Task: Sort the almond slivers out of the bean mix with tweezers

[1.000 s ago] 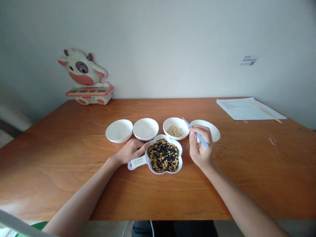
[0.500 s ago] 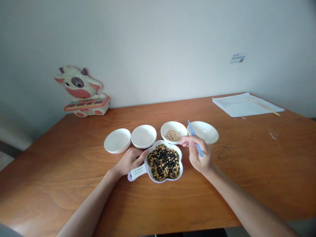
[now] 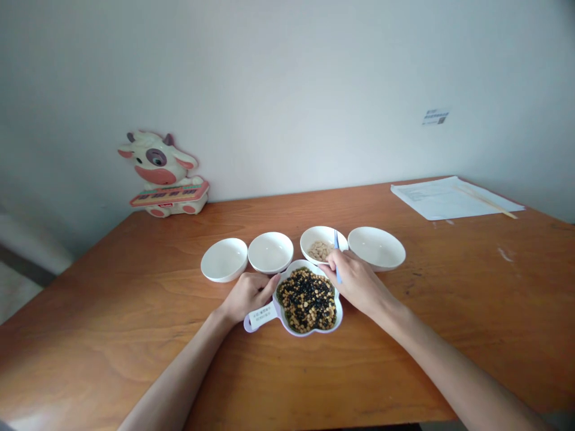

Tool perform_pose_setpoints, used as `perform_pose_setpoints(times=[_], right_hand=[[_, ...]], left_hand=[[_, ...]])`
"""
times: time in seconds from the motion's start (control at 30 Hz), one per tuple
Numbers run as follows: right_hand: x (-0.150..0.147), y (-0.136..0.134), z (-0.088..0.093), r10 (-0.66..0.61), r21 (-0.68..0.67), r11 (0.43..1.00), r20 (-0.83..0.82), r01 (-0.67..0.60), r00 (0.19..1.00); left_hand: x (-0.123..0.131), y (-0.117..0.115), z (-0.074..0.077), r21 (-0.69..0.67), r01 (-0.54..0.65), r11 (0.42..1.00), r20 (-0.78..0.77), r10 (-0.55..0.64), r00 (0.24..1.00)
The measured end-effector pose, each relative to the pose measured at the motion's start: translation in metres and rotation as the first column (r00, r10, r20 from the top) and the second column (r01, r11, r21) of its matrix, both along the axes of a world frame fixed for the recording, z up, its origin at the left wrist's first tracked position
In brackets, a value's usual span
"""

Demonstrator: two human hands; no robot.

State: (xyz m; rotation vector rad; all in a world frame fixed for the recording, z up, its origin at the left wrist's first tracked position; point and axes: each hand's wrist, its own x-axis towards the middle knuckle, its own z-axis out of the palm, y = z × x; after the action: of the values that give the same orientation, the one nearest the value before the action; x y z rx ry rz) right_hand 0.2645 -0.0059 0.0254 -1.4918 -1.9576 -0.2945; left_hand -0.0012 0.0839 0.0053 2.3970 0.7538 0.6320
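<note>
My left hand (image 3: 250, 294) grips the side of a flower-shaped white and lilac bowl with a handle (image 3: 340, 320), its thumb on the rim. Soybean-like yellow beans, black beans and some small green ones (image 3: 308, 299) fill that bowl. In my right hand (image 3: 354, 276) is a slim blue tool (image 3: 337, 256), pinched between the fingers; its exact kind is not clear. This hand is over the bowl's far right edge, close to a white bowl (image 3: 311, 234) that has pale flat seeds (image 3: 320, 251) in it.
Three more white bowls stand in the same row: one at far left (image 3: 224, 260), another beside it (image 3: 270, 252), one at right (image 3: 376, 246). A cow toy with a keyboard (image 3: 164, 173) sits back left. Papers (image 3: 431, 200) and chopsticks (image 3: 489, 202) lie back right.
My right hand has moved left and turned, bringing the blue tool nearer the seed bowl and more upright. My left hand keeps its hold. The whole view has shifted slightly.
</note>
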Motion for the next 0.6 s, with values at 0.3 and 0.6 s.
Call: perform_pose_setpoints(times=[0.3, 0.6], right_hand=[[-0.001, 0.063, 0.012, -0.092, -0.361, 0.931, -0.102, 0.049, 0.990], [-0.040, 0.121, 0.014, -0.048, -0.365, 0.931, -0.080, 0.016, 0.996]], left_hand=[[0.001, -0.001, 0.000, -0.007, -0.008, 1.000, 0.005, 0.008, 1.000], [0.001, 0.000, -0.002, 0.033, 0.013, 0.999, 0.042, -0.014, 0.999]])
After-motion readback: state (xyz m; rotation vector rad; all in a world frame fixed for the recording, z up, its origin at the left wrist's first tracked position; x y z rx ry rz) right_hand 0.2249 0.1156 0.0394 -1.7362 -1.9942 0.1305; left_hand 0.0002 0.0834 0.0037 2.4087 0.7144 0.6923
